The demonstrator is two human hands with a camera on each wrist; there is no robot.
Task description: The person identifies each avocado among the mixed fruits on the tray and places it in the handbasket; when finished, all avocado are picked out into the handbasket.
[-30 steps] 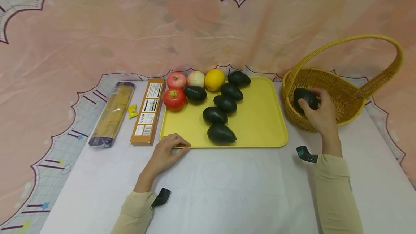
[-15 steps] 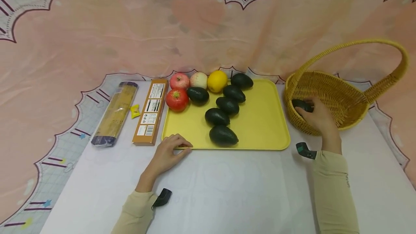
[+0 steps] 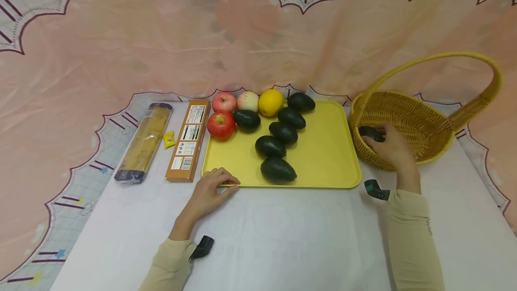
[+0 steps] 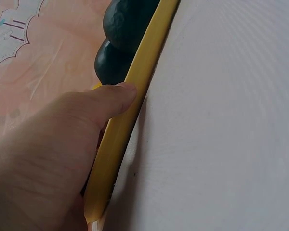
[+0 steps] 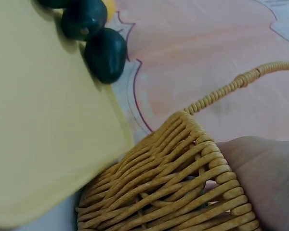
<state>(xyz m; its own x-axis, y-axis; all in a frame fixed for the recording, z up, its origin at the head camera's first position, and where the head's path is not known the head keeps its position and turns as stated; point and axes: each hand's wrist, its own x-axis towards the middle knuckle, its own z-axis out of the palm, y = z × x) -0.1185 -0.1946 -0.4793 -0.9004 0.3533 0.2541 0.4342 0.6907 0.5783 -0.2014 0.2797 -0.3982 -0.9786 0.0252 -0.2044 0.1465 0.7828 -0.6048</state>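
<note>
My right hand (image 3: 393, 147) reaches down into the left part of the yellow wicker basket (image 3: 428, 122) and grips a dark green avocado (image 3: 370, 134). In the right wrist view, the basket's woven wall (image 5: 168, 178) hides most of that avocado and the fingers. My left hand (image 3: 210, 192) rests on the front left edge of the yellow tray (image 3: 323, 160), its thumb lying along the rim. Several avocados form a slanting row on the tray, the nearest avocado (image 3: 278, 169) by the front rim. Another avocado (image 3: 247, 120) lies beside a red pomegranate (image 3: 221, 125).
Along the tray's back stand a pink apple (image 3: 224, 102), a pale round fruit (image 3: 247, 101) and a yellow lemon-like fruit (image 3: 270, 102). Left of the tray lie an orange-brown box (image 3: 187, 140), a small yellow packet (image 3: 168, 139) and a long clear-wrapped pack (image 3: 144, 143).
My right hand has lowered the avocado deeper into the basket's left end. The basket has shifted slightly left toward the tray. The left hand stays on the tray edge.
</note>
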